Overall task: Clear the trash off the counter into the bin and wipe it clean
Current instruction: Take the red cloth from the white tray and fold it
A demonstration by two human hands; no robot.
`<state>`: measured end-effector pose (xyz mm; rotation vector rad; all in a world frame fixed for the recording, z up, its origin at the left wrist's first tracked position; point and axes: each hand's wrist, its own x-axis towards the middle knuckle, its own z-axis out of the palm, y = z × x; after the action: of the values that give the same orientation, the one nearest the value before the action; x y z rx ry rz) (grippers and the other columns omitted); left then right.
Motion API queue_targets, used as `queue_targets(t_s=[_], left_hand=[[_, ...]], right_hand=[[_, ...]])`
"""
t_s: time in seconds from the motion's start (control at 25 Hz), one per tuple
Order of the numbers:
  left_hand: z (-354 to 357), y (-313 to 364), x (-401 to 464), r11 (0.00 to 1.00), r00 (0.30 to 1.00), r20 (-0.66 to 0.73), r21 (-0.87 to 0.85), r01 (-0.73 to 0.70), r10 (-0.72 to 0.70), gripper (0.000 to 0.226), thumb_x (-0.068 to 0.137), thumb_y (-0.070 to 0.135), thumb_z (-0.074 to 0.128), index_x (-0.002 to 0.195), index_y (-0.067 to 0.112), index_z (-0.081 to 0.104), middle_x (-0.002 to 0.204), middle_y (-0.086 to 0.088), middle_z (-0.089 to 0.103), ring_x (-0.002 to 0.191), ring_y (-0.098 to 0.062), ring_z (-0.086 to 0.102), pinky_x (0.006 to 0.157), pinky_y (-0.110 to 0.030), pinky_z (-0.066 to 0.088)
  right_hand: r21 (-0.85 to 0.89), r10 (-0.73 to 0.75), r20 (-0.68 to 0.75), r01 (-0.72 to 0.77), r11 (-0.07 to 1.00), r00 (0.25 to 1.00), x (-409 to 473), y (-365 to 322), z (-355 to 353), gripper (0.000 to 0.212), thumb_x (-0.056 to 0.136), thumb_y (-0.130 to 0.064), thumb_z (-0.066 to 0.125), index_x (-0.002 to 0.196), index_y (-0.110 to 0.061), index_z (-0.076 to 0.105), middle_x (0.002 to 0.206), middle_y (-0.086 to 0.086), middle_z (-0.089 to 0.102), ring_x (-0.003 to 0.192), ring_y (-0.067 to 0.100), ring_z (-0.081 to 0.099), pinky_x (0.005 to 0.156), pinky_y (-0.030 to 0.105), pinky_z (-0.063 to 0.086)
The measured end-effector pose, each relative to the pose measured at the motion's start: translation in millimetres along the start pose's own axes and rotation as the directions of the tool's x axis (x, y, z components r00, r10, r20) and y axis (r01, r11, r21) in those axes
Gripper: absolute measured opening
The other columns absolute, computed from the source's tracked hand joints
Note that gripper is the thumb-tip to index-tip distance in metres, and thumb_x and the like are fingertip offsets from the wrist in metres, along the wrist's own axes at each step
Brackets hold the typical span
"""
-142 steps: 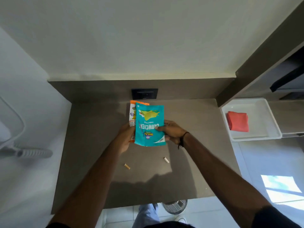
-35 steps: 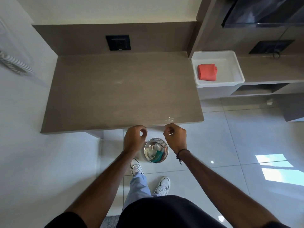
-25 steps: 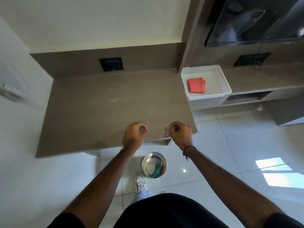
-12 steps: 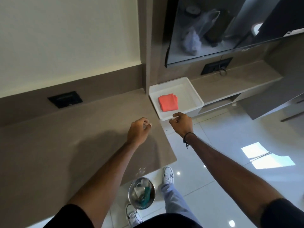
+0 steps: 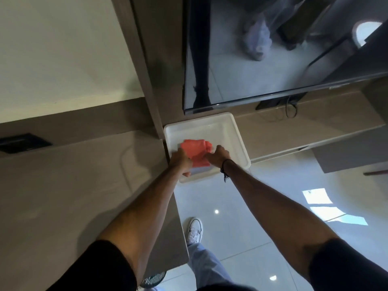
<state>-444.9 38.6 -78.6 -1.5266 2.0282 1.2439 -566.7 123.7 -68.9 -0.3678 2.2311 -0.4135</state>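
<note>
A folded red cloth [image 5: 194, 149] lies in a white tray [image 5: 238, 135] just right of the brown counter [image 5: 73, 185]. Both my hands are inside the tray at the cloth. My left hand [image 5: 181, 161] curls around its near left edge, and my right hand [image 5: 217, 156] pinches its right side. The cloth's near edge looks raised off the tray floor, with a shadow beneath. No trash shows on the counter top. The metal mesh bin [image 5: 153, 279] peeks out below the counter's front corner, mostly hidden by my left arm.
A dark TV screen [image 5: 273, 49] hangs right above the tray. The tray rests on a low shelf [image 5: 315, 127] with a socket and cable behind. A black wall socket [image 5: 23, 142] sits behind the counter. Glossy floor tiles and my shoe [image 5: 195, 229] are below.
The view swung right from the bin and counter toward the tray. Both hands moved forward from the counter's edge into the tray and closed on the red cloth, which has shifted out of its square fold.
</note>
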Motion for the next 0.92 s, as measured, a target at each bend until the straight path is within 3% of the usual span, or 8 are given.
queue_targets(t_s=[0.12, 0.24, 0.32, 0.4, 0.44, 0.56, 0.72, 0.92], left_hand=[[7, 9, 14, 0.994, 0.998, -0.022, -0.091, 0.062, -0.064, 0.049, 0.101, 0.010, 0.053, 0.148, 0.004, 0.039, 0.133, -0.020, 0.063, 0.093, -0.034, 0.074, 0.076, -0.043, 0.066], [8, 11, 16, 0.977, 0.989, -0.122, -0.203, 0.060, -0.086, 0.048, 0.094, 0.007, 0.062, 0.140, 0.000, 0.050, 0.134, -0.023, 0.064, 0.120, -0.041, 0.066, 0.099, -0.049, 0.059], [3, 9, 3, 0.949, 0.986, -0.151, -0.314, 0.016, -0.067, 0.046, 0.089, 0.001, 0.060, 0.134, 0.002, 0.055, 0.125, -0.023, 0.069, 0.112, -0.041, 0.070, 0.095, -0.047, 0.061], [-4, -7, -23, 0.901, 0.973, -0.230, -0.426, -0.085, -0.017, 0.042, 0.083, 0.003, 0.062, 0.124, 0.008, 0.062, 0.099, -0.007, 0.076, 0.088, -0.021, 0.076, 0.075, -0.022, 0.062], [-8, -20, -39, 0.887, 0.956, -0.292, -0.438, -0.143, 0.010, 0.040, 0.078, 0.008, 0.065, 0.117, 0.015, 0.066, 0.084, 0.009, 0.074, 0.074, -0.004, 0.073, 0.063, -0.006, 0.053], [-20, -77, -86, 0.887, 0.917, -0.398, -0.413, -0.205, 0.026, 0.035, 0.065, 0.023, 0.071, 0.096, 0.036, 0.062, 0.062, 0.026, 0.064, 0.063, 0.017, 0.065, 0.057, 0.003, 0.043], [-32, -157, -130, 0.885, 0.890, -0.441, -0.453, -0.110, -0.116, 0.041, 0.066, 0.008, 0.077, 0.103, 0.023, 0.070, 0.081, 0.004, 0.075, 0.074, -0.014, 0.072, 0.075, -0.023, 0.056], [-31, -218, -169, 0.880, 0.929, -0.367, -0.457, -0.128, -0.055, 0.034, 0.075, 0.002, 0.076, 0.107, 0.009, 0.067, 0.090, -0.005, 0.073, 0.090, -0.032, 0.074, 0.086, -0.046, 0.060]], right_hand=[[-0.042, -0.044, 0.132, 0.050, 0.998, 0.990, 21, -8, 10, 0.063, 0.091, -0.035, 0.065, 0.146, -0.010, 0.048, 0.142, 0.017, 0.056, 0.129, 0.034, 0.057, 0.098, 0.036, 0.048], [0.193, 0.010, 0.127, -0.034, 0.981, 0.992, 24, -10, 16, 0.058, 0.086, -0.033, 0.074, 0.135, -0.005, 0.061, 0.130, 0.016, 0.067, 0.122, 0.033, 0.064, 0.103, 0.038, 0.053], [0.397, 0.023, 0.111, -0.065, 0.915, 0.994, 17, -8, 13, 0.056, 0.079, -0.028, 0.083, 0.126, -0.004, 0.066, 0.122, 0.015, 0.072, 0.115, 0.033, 0.069, 0.102, 0.044, 0.056], [0.505, -0.016, 0.080, -0.026, 0.863, 0.997, -3, -3, 14, 0.056, 0.075, -0.022, 0.086, 0.124, -0.006, 0.065, 0.120, 0.015, 0.073, 0.111, 0.033, 0.070, 0.098, 0.047, 0.058], [0.533, -0.042, 0.076, -0.005, 0.846, 0.996, -17, -1, 18, 0.056, 0.075, -0.020, 0.086, 0.124, -0.006, 0.064, 0.120, 0.015, 0.073, 0.109, 0.033, 0.071, 0.097, 0.048, 0.058], [0.461, -0.156, 0.140, 0.075, 0.884, 0.978, -60, 3, 45, 0.059, 0.076, -0.015, 0.086, 0.128, -0.006, 0.060, 0.120, 0.016, 0.071, 0.109, 0.035, 0.070, 0.094, 0.052, 0.059], [0.260, -0.296, 0.196, 0.241, 0.935, 0.935, -118, 1, 106, 0.057, 0.075, -0.019, 0.086, 0.126, -0.010, 0.063, 0.108, 0.004, 0.070, 0.100, 0.025, 0.068, 0.081, 0.036, 0.058], [0.127, -0.338, 0.064, 0.329, 0.936, 0.939, -175, 16, 164, 0.055, 0.073, -0.023, 0.085, 0.122, -0.013, 0.065, 0.110, 0.007, 0.074, 0.102, 0.028, 0.070, 0.086, 0.036, 0.057]])
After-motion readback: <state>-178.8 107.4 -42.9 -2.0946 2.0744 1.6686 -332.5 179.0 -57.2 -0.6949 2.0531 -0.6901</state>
